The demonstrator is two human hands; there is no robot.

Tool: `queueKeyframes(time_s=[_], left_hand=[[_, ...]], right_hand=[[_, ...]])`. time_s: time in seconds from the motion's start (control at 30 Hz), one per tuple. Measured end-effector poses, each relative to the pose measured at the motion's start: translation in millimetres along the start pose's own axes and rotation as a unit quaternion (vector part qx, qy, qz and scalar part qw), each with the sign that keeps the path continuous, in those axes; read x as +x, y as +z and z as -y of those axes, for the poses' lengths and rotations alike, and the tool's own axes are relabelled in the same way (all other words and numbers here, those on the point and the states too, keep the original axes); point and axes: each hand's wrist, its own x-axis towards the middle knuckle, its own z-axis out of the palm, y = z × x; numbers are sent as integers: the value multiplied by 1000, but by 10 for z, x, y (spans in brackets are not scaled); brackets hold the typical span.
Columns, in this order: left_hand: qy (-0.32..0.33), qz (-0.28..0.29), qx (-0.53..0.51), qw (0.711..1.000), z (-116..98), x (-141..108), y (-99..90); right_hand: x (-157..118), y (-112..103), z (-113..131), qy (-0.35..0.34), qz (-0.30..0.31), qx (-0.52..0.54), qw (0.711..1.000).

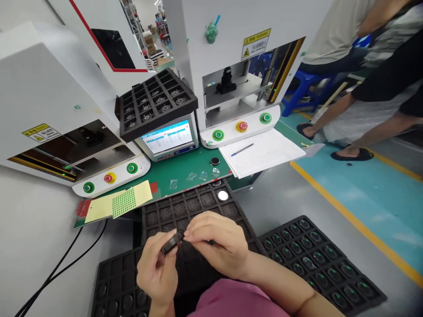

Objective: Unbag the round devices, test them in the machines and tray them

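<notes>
My left hand is closed on a small black round part, which it holds tilted in front of me. Thumb and fingers of my right hand pinch together at the far edge of that part; whether something tiny sits between them is hidden. Below both hands lies a black foam tray with square pockets. A round piece with a bright, shiny face rests in a pocket at its right, and another dark round piece lies on the green bench top.
Two white machines with green buttons flank a small screen, topped by a foam tray of parts. Green dot stickers, clear film scraps, papers and a pen lie on the bench. A filled tray is at right; people are beyond.
</notes>
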Motion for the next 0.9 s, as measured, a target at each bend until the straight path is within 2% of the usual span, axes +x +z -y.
queueKeyframes(time_s=[0.1, 0.17, 0.27, 0.33, 0.37, 0.4, 0.47, 0.5, 0.53, 0.6, 0.73, 0.8, 0.9], left_hand=[[46, -41, 54, 997, -18, -66, 110], [21, -85, 83, 993, -33, -38, 163], [-119, -212, 76, 967, 31, 126, 144], [-223, -261, 4, 939, 170, 220, 69], [-277, -239, -25, 930, 264, 228, 30], [-330, -189, -40, 924, 367, 200, 2], [-430, -33, -15, 902, 578, 36, 5], [-454, 22, -8, 891, 678, -88, 39], [-462, 53, -6, 885, 767, -227, 89], [-470, 87, 6, 878, 910, -509, 202], [-466, 96, 78, 876, 1021, -870, 279], [-460, 88, 108, 877, 1005, -902, 236], [-456, 73, 122, 879, 956, -804, 167]], right_hand=[[-40, 31, 25, -3, -36, -21, 999], [-121, 57, 49, -6, -41, -24, 999], [-276, -14, -89, -12, 33, -35, 999], [-314, -183, -415, 30, 81, -104, 991], [-289, -296, -652, 77, 77, -151, 982], [-233, -419, -922, 119, 63, -185, 973], [-44, -656, -1480, 193, 40, -244, 950], [67, -753, -1729, 227, 38, -266, 936], [172, -828, -1939, 258, 36, -284, 923], [326, -901, -2229, 310, 36, -306, 899], [397, -838, -2441, 375, 45, -293, 878], [408, -807, -2468, 392, 50, -268, 879], [478, -834, -2455, 400, 49, -218, 889]])
